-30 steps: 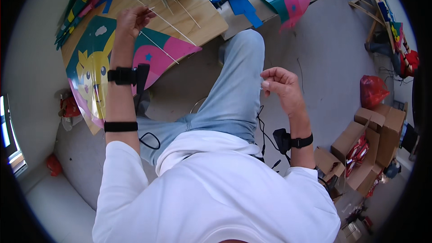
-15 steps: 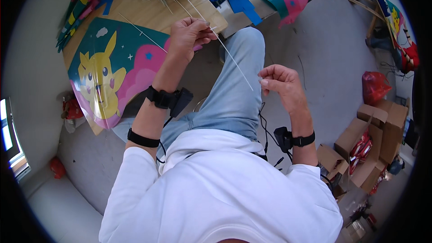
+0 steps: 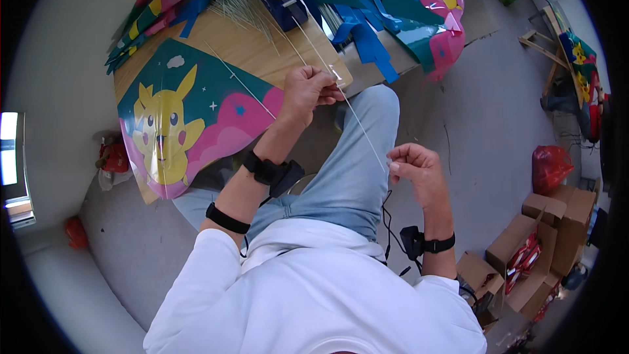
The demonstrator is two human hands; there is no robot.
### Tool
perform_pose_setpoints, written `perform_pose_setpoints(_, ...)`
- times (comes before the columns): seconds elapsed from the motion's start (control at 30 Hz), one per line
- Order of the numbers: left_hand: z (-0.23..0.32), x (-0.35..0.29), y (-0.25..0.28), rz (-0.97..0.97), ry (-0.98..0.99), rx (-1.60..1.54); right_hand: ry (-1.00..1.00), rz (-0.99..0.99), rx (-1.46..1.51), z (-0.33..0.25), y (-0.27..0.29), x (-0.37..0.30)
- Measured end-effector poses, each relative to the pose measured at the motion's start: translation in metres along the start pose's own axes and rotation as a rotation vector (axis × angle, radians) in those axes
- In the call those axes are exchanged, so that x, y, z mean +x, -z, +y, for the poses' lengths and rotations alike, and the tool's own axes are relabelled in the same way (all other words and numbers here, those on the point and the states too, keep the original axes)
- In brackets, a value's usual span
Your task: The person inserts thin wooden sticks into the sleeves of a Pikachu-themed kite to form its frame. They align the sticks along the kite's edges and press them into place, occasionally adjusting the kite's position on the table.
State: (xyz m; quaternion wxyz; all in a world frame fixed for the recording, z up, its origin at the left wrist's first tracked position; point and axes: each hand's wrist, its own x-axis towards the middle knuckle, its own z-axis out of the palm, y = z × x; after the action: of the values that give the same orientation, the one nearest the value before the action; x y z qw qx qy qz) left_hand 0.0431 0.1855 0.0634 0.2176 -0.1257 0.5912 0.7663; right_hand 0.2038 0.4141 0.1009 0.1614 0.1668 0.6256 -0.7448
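My left hand [image 3: 306, 97] is closed in a pinch around thin white rods [image 3: 362, 126] that slant from the table down toward my right knee. Close to the lower rod tip, my right hand [image 3: 419, 172] has its thumb and index finger pressed together on a tiny pale piece, too small to name. Left of my hands lies a kite sheet [image 3: 226, 132] in green and pink with a yellow cartoon figure. Another thin rod [image 3: 244, 84] rests across its upper right part.
On the wooden table [image 3: 216, 34] stand a blue tape dispenser [image 3: 283, 12] and a bunch of thin sticks [image 3: 241, 8]. Blue strips [image 3: 367, 42] and more kite sheets [image 3: 409, 39] hang over the edge. Cardboard boxes [image 3: 569, 223] and a red bag [image 3: 550, 167] are at right.
The whole view has shifted, so the table and both hands appear lower and more of the tabletop shows. My right hand's fingertips are nearer the rod's lower tip. Both grips look the same.
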Motion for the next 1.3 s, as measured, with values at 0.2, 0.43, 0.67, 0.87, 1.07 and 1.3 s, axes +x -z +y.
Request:
perform_pose_setpoints(0.2, 0.002, -0.001, -0.002, 0.005, -0.009, 0.018, 0.000, -0.005, -0.020, 0.000, 0.001, 0.002)
perform_pose_setpoints(0.43, 0.003, -0.005, 0.001, 0.016, -0.028, -0.008, -0.014, 0.022, -0.047, -0.003, -0.003, 0.003)
perform_pose_setpoints(0.67, 0.005, -0.005, 0.063, 0.131, 0.018, 0.072, 0.007, 0.019, -0.043, 0.004, 0.000, 0.004)
perform_pose_setpoints(0.87, 0.056, 0.062, 0.129, 0.356, -0.149, 0.144, 0.013, 0.039, -0.044, 0.004, 0.003, 0.005)
perform_pose_setpoints(1.07, 0.061, 0.102, 0.102, 0.412, -0.351, 0.140, -0.001, 0.067, -0.026, 0.006, 0.007, 0.006)
perform_pose_setpoints(1.3, 0.049, 0.128, 0.045, 0.248, 0.085, -0.786, -0.024, 0.081, -0.021, 0.010, 0.008, 0.010)
